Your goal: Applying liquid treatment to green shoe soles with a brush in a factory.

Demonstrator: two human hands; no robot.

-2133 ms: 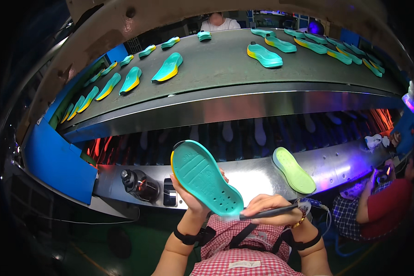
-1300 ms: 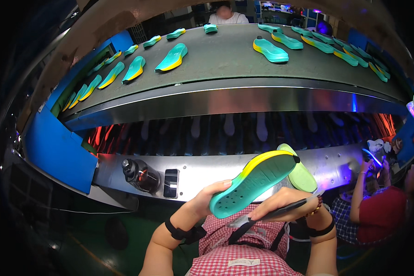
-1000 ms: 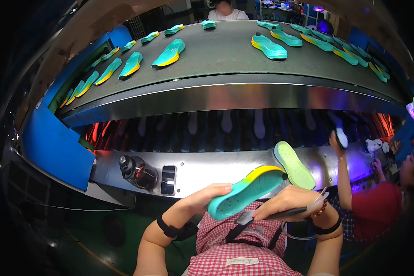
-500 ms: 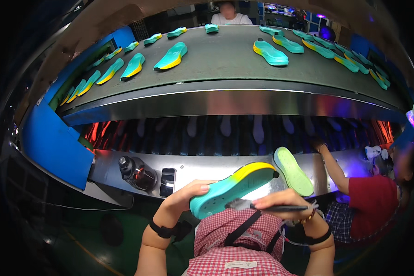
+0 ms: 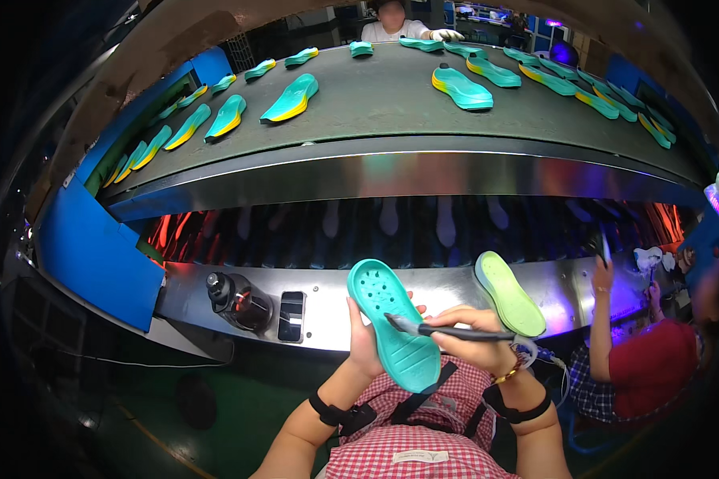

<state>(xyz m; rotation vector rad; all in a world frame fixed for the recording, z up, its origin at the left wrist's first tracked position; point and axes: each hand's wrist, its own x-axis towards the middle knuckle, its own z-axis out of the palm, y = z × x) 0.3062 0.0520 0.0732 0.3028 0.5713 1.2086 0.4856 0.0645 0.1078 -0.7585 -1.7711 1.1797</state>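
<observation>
A teal shoe sole (image 5: 407,351) is in my left hand (image 5: 365,339), its perforated inner face turned up toward me. My left fingers wrap round its edges near the middle. In my right hand (image 5: 475,339) is a brush (image 5: 463,332) with a dark handle, its bristles touching the sole's inner face around the middle. On the metal ledge to the right of my hands lies a pale green shoe sole (image 5: 510,294).
Several teal and yellow soles (image 5: 293,99) lie on the dark conveyor belt (image 5: 359,104) ahead. A dark bottle (image 5: 240,302) and a phone (image 5: 291,317) stand on the metal ledge (image 5: 327,279). One co-worker in red (image 5: 655,363) sits at right; another person (image 5: 391,28) is behind the belt.
The sole has turned from a sideways tilt to upright, inner face up, with the brush now on its middle. The co-worker at right has drawn an arm back; a gloved hand appears behind the belt.
</observation>
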